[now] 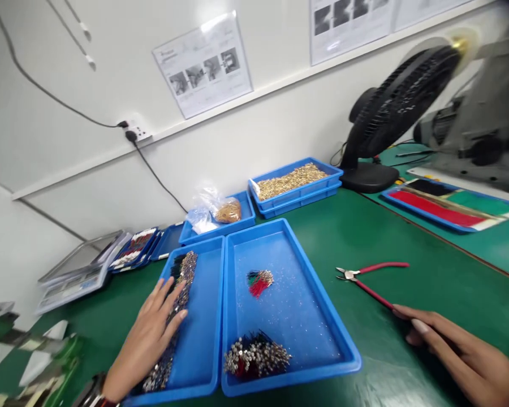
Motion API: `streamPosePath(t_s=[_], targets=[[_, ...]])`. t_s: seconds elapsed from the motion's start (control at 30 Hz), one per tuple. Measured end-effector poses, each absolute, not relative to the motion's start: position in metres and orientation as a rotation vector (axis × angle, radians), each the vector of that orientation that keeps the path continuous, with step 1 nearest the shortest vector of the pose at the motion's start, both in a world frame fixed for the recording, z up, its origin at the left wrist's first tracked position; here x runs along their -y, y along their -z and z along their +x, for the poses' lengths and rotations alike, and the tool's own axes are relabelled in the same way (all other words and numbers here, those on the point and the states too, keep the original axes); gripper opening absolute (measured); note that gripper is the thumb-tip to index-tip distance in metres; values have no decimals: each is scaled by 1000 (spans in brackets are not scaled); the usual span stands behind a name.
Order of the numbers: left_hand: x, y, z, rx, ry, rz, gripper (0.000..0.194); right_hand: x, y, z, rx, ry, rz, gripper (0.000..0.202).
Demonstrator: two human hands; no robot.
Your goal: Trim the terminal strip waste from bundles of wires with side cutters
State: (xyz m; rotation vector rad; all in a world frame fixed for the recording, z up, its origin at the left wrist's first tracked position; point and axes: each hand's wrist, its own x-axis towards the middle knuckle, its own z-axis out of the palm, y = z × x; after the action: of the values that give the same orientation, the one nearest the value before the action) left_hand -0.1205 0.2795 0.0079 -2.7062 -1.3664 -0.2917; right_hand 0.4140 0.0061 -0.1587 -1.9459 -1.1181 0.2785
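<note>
My left hand (150, 328), its fingers spread, rests over a long row of small metal-ended wires (185, 282) along the left side of a blue tray (203, 339). A second blue tray (297, 316) sits right beside it. In that one are a small bunch of red, green and black wires (260, 282) and a larger bundle of metal-ended wires (257, 356). My right hand (462, 350) has its fingers closed at the end of one red handle of the diagonal cutters (377, 282). The cutters' jaws are apart, over the green table.
Behind are stacked blue trays of brass-coloured parts (292, 182) and a tray with plastic bags (227, 212). A black fan (398, 107) and a tray of red, black and green wires (445, 206) are at right. Stacked trays (136, 249) stand at left.
</note>
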Motion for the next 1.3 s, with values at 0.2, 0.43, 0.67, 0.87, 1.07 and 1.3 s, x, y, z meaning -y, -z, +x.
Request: streamPosePath(t_s=[0.2,0.43,0.67,0.87,1.07,1.3], targets=[[-288,-70,-1,1302,92,-3229,44,-19,135,406,1126,-416,-1864,60],[-322,3,110,1133,-378,-3163,50,-16,133,403,1131,-397,-1820,58],[-326,23,99,1099,-547,-3052,26,-19,124,398,1111,-463,-1792,57],[-322,23,93,1171,-478,-3034,24,-19,132,400,1100,-507,-1784,55],[-315,29,89,1299,-318,-3116,14,-17,133,401,1068,-500,-1776,57],[-320,12,85,1460,127,-3473,19,-75,46,362,1457,-484,-1625,44]])
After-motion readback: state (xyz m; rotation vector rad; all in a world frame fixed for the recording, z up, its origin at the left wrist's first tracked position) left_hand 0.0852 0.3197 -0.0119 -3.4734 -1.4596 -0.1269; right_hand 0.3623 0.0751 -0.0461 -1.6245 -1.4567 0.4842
